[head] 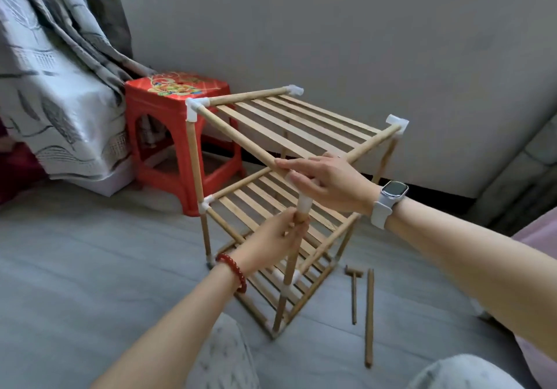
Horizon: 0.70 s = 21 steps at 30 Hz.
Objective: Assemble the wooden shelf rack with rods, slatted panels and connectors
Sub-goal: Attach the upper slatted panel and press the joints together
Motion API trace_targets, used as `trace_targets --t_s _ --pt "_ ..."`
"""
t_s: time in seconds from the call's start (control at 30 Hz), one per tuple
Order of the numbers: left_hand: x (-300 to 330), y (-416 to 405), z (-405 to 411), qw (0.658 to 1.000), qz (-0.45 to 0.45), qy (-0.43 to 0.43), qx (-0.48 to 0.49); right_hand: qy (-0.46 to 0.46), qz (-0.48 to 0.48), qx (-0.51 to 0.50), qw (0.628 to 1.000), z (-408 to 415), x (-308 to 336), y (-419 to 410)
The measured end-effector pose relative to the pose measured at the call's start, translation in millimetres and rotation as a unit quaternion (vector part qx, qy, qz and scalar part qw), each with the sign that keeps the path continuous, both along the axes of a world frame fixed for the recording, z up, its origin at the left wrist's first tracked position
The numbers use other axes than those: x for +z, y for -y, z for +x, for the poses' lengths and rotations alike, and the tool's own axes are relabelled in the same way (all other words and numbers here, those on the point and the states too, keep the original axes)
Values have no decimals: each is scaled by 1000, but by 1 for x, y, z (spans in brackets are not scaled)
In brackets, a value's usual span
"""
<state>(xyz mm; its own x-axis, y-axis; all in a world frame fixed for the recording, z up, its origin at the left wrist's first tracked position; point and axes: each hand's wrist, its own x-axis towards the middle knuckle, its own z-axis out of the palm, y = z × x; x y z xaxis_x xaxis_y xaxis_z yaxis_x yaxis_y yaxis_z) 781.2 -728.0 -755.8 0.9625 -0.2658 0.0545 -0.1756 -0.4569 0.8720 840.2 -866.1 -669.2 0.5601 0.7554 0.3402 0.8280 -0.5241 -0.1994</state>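
1. The rack (271, 201) stands on the floor (90, 253), near the wall, and looks close to finished: three slatted panels sit one above another, joined by upright rods.
2. What seems left is the near top corner. There the right hand (328, 183) lies over the top connector (303, 203), fingers nearly straight and resting on the near top rod (238, 138); the left hand (271, 238) pinches the near upright (289, 265) just under that connector.
3. Counted: three panels; four top-corner connectors, one of them mostly hidden by the right hand; the lower connectors are partly hidden, so I cannot count them.
4. On the floor just right of the rack lie one spare rod (369, 316) and one small mallet (353, 292), near each other and apart.
5. Behind the rack's left side stands one red stool (177, 123), with a curtain (51, 87) beyond.
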Motion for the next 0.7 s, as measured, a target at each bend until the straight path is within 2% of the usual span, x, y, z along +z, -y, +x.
trace_targets --t_s 0.03,0.1,0.17,0.2,0.27,0.43,0.53,0.6,0.7 --pt "2 -6 -1 1000 8 20 9 -1 6 0 1000 1 0 1" --pt "6 -17 -5 989 -1 123 83 -37 67 -13 997 3 -2 7" --pt "16 -24 -7 950 -29 252 181 -88 175 -49 979 7 -4 16" --pt "21 -24 -7 931 -32 301 205 -102 215 -68 969 8 -6 18" --pt "29 -17 -2 904 -2 373 206 -87 237 -100 962 13 -10 20" --pt "39 16 23 879 104 423 195 9 212 -119 970 33 -15 24" --pt "35 21 40 838 139 473 234 19 180 -130 975 44 -16 29" --pt "30 23 47 814 140 501 257 23 163 -124 979 48 -18 29" --pt "21 27 51 798 98 524 281 25 194 -113 974 49 -23 27"
